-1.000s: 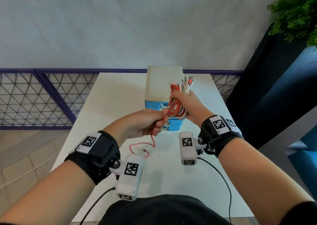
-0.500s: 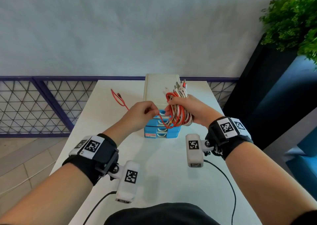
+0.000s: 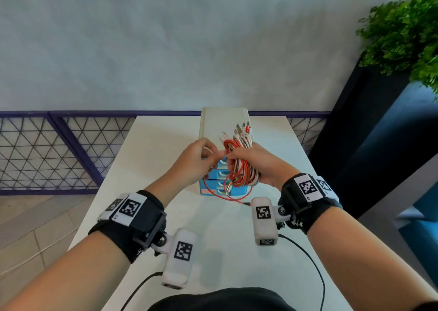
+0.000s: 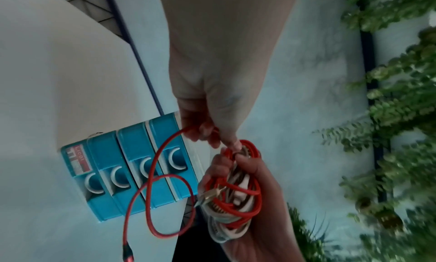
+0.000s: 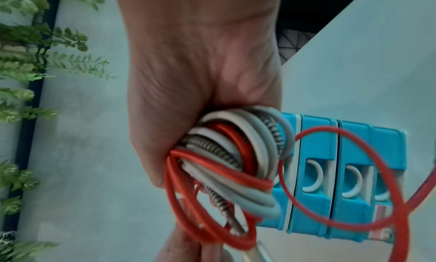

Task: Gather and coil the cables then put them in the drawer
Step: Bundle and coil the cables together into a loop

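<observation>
My right hand [image 3: 251,161] grips a coiled bundle of red, white and braided cables [image 3: 239,163], plug ends sticking up, held above the table in front of the drawer unit [image 3: 222,125]. My left hand [image 3: 213,155] is right beside it and pinches the red cable [image 4: 205,131] against the top of the bundle [image 4: 235,191]. The red cable's loose tail [image 3: 227,195] hangs in a loop before the blue drawer fronts [image 4: 132,172]. In the right wrist view the bundle [image 5: 231,163] fills my fist and the red loop [image 5: 330,172] crosses the drawers [image 5: 313,200], which all look shut.
The white table [image 3: 147,168] holds the cream-topped drawer unit at its far middle. A purple mesh railing [image 3: 59,149] runs behind and to the left. A dark planter with a green plant [image 3: 407,38] stands at the right. Black wrist-camera wires [image 3: 315,268] trail near me.
My left hand rose from low near the table, swung the red cable round, and now meets the bundle. The red tail, earlier flung out left, now hangs looped below the bundle.
</observation>
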